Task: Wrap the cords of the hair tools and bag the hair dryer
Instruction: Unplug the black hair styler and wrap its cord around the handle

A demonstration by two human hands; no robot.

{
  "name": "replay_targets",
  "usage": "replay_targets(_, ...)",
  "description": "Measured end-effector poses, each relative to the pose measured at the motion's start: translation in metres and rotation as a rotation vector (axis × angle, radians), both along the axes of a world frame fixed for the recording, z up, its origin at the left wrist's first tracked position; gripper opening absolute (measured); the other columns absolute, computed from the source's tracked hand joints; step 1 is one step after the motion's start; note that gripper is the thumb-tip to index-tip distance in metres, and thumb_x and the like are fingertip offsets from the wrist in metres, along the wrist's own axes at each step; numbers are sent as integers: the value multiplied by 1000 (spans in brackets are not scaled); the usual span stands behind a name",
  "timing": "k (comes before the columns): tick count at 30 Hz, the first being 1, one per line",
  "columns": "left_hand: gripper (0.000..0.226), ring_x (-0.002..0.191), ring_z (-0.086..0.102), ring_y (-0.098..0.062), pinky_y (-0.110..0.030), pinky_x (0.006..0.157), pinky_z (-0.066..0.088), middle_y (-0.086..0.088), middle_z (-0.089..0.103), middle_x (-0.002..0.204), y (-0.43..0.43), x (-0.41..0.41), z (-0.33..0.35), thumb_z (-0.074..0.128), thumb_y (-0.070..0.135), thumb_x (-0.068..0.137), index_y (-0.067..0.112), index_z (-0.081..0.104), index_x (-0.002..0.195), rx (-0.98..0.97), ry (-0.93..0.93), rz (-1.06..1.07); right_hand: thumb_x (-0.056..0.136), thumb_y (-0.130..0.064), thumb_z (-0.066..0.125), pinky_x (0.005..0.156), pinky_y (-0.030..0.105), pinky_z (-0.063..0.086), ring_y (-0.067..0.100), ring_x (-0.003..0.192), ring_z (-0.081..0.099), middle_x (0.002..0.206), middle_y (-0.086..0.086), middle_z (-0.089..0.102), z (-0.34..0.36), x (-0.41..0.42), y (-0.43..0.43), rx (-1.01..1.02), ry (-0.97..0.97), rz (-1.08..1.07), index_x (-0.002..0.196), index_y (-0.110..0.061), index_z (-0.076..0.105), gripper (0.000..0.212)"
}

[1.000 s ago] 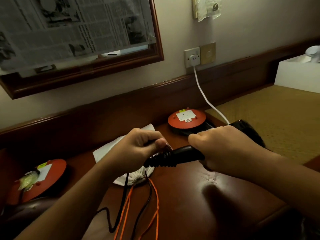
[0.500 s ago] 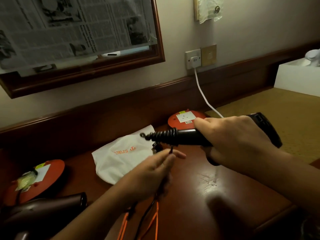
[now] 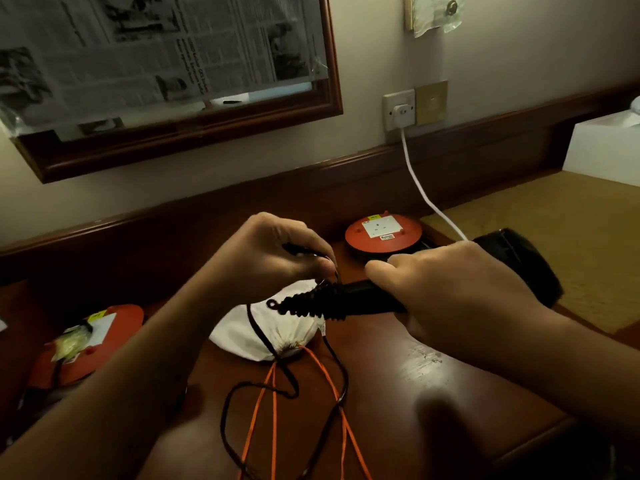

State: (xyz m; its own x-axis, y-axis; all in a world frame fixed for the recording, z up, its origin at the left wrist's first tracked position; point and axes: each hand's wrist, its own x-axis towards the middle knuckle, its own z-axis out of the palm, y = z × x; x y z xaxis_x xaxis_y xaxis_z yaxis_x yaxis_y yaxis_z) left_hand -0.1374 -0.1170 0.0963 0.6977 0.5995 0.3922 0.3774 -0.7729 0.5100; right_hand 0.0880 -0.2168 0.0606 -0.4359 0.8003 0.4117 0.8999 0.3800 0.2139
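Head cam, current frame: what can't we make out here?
1. Hair dryer, head view: the right hand covers most of the handle, so no switches are visible.
2. Black cord: it runs off the bottom edge, so the plug is unseen.
3. Left hand: the fingertips are in shadow, so the pinch on the cord is unclear.
4. Orange reel: the label print is too small to read.

Both forearms reach forward, converging; right hand [image 3: 460, 289] curls knuckles-up round the dryer [image 3: 360, 297] handle; left hand [image 3: 273, 251] sits just beside it, fingertips pinching the cord [image 3: 255, 325].
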Motion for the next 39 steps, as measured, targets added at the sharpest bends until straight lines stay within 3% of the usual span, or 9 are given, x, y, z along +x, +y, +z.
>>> replay_targets(6,20,80,72,-8,-30,74,54,4,77,83,4,17,-41,71,16,88,33,81,92,-468,-190,-161,83,-32,52,45,28,41,11,54,52,73,-10,58,26,8,-13,37,13,23,103,-32,45,21)
replay_targets(8,23,58,59,-5,-35,62,47,6,66,63,-2,20,-60,62,24,98,34,76,82,-407,-115,3,79,-31,57,43,20,21,5,47,35,64,-13,46,30,12,-9,50,83,-64,94,-36,37,26)
replay_targets(11,26,52,50,0,-21,54,40,11,54,61,-29,26,-74,43,32,107,30,63,123,-227,100,31,81,-29,62,45,21,12,9,49,30,64,-13,37,23,18,2,85,108,-204,95,-33,40,27)
replay_targets(15,27,71,58,-13,-36,66,48,8,57,79,-71,31,-58,39,45,105,26,52,119,10,392,33,86,-25,56,47,27,26,16,55,40,66,-8,39,12,18,20,70,123,-315,96,-29,41,19)
replay_targets(18,51,72,63,-19,-41,65,52,4,67,83,-69,26,-24,24,56,98,25,62,109,344,347,64,89,-20,56,51,31,38,20,59,48,72,-6,48,2,10,24,-8,73,-289,106,-28,47,21)
replay_targets(22,30,62,62,-14,-40,51,53,11,67,76,-12,11,8,50,48,97,29,73,94,616,209,76,93,-21,56,53,31,43,17,62,59,80,-6,61,-2,1,12,-36,-34,-139,119,-30,48,28)
replay_targets(32,21,94,71,-2,-22,81,53,14,74,99,21,22,-37,64,19,96,22,75,114,-110,-36,-238,80,-27,57,44,26,37,15,50,54,70,-6,59,19,17,-7,85,-43,-35,104,-25,54,24)
replay_targets(36,24,62,61,2,-38,62,50,9,63,69,-6,27,-63,62,21,99,41,53,89,-94,179,47,73,-27,68,45,21,21,10,48,36,66,-10,55,25,22,-3,124,77,-92,95,-28,50,28)
replay_targets(39,50,62,63,-9,-26,58,52,-2,68,81,-36,37,-64,61,31,99,44,31,137,-194,286,71,76,-28,71,45,20,14,10,48,33,64,-12,45,20,16,5,115,117,-151,95,-29,49,29)
